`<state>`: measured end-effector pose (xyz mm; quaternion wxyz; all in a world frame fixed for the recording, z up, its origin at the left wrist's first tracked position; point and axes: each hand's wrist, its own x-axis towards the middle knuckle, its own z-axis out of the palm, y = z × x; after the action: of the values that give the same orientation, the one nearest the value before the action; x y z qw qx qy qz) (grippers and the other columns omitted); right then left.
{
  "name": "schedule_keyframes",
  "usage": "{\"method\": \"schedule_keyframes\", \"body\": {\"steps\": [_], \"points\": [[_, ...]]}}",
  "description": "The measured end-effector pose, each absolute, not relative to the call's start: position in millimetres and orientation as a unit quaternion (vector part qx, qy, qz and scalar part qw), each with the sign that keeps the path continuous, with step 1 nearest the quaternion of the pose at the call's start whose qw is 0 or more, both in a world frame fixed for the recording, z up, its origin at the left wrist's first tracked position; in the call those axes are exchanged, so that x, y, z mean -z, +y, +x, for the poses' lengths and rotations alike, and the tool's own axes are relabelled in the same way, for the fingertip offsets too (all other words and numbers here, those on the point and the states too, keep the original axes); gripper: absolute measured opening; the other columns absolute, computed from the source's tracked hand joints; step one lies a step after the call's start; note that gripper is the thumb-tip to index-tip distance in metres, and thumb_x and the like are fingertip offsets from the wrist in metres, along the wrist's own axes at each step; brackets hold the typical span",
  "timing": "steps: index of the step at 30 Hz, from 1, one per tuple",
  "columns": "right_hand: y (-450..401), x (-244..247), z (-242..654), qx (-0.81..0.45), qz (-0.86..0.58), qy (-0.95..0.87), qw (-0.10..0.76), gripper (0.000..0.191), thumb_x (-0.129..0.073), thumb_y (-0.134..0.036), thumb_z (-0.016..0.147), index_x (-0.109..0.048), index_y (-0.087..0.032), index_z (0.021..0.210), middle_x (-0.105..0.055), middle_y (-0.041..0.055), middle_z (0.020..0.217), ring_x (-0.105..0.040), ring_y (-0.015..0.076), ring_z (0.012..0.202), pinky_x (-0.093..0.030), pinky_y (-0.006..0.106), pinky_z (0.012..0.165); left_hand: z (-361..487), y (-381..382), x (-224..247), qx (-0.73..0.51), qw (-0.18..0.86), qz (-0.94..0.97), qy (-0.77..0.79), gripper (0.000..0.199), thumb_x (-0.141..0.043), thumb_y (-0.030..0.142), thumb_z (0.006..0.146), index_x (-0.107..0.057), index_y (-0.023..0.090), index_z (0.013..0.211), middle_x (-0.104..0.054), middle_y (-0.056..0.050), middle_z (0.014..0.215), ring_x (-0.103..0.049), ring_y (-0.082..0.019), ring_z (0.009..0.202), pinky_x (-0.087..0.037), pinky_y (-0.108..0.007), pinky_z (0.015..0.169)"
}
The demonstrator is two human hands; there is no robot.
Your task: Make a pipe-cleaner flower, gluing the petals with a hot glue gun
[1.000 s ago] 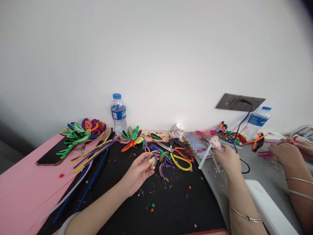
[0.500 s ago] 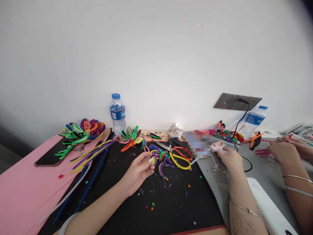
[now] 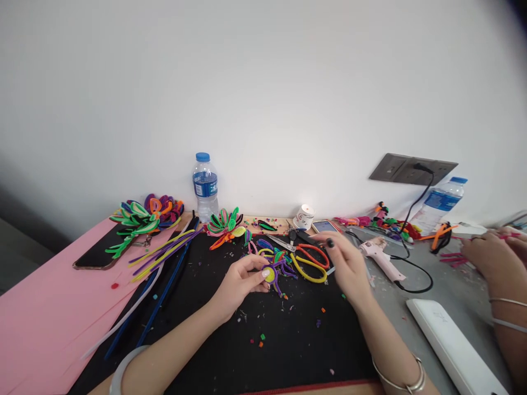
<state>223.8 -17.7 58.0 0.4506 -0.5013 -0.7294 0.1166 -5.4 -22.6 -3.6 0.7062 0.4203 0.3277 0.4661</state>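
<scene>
My left hand (image 3: 247, 280) is closed, pinching a yellow coil edged in purple pipe cleaner (image 3: 269, 274) between thumb and fingers. Behind it on the black mat lies a bundle of bent purple, green and blue pipe cleaners (image 3: 285, 264). My right hand (image 3: 348, 266) hovers near the scissors' orange handles (image 3: 313, 255), fingers apart, with nothing visible in it. A dark spot shows at its thumb tip. To its right a pale pink glue gun (image 3: 382, 262) lies on the grey mat. A yellow pipe cleaner loop (image 3: 308, 271) lies left of my right hand.
Pipe cleaner flowers (image 3: 224, 226) and loose strips (image 3: 164, 255) lie left, beside a phone (image 3: 96, 249) and a water bottle (image 3: 206, 189). A paper cup (image 3: 304, 216) stands by the wall. A white case (image 3: 453, 343), black cord (image 3: 430, 274) and another person's hands (image 3: 494, 255) are right.
My right hand has let go of the glue gun and moved left toward the scissors. My left hand still holds the coil, now turned with its yellow face showing. The view has shifted slightly.
</scene>
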Motion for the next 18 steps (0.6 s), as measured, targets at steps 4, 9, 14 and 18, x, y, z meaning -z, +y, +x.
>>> {"method": "schedule_keyframes", "body": {"steps": [4,9,14,18], "points": [[-19.0,-53.1,188.3,-0.196,-0.398,-0.796,0.413,0.032,-0.034,-0.031,0.090,-0.062,-0.020,0.104,-0.057,0.0092,0.110,-0.050,0.0223,0.106,-0.038,0.037,0.092,-6.7,-21.3,2.4,-0.467,0.689,0.437,0.340,0.018,-0.066,0.024,0.070,-0.061,0.016,0.086,-0.058,-0.001,0.077,-0.059,-0.012,0.060,-0.050,-0.028,0.061],[-19.1,-36.1,182.3,-0.212,-0.374,-0.808,0.402,0.034,-0.032,-0.027,0.091,-0.061,-0.020,0.107,-0.053,0.0098,0.113,-0.047,0.0220,0.108,-0.037,0.038,0.093,-6.6,-20.2,1.8,-0.467,0.670,0.454,0.357,0.019,-0.065,0.025,0.071,-0.060,0.015,0.086,-0.058,-0.002,0.075,-0.058,-0.012,0.060,-0.051,-0.028,0.062],[-23.2,-27.2,182.8,-0.203,-0.373,-0.815,0.395,0.033,-0.032,-0.024,0.090,-0.060,-0.020,0.107,-0.053,0.0096,0.113,-0.047,0.0217,0.108,-0.037,0.038,0.093,-5.8,-19.0,5.7,-0.461,0.668,0.460,0.361,0.022,-0.065,0.028,0.071,-0.060,0.016,0.089,-0.060,-0.001,0.074,-0.058,-0.012,0.061,-0.051,-0.028,0.063],[-26.0,-24.4,184.2,-0.192,-0.369,-0.821,0.392,0.032,-0.033,-0.024,0.090,-0.060,-0.021,0.108,-0.052,0.0090,0.114,-0.047,0.0219,0.109,-0.037,0.038,0.094,-6.4,-18.4,7.7,-0.463,0.666,0.458,0.364,0.020,-0.064,0.027,0.071,-0.060,0.017,0.089,-0.061,0.000,0.076,-0.059,-0.012,0.063,-0.051,-0.028,0.064]]}}
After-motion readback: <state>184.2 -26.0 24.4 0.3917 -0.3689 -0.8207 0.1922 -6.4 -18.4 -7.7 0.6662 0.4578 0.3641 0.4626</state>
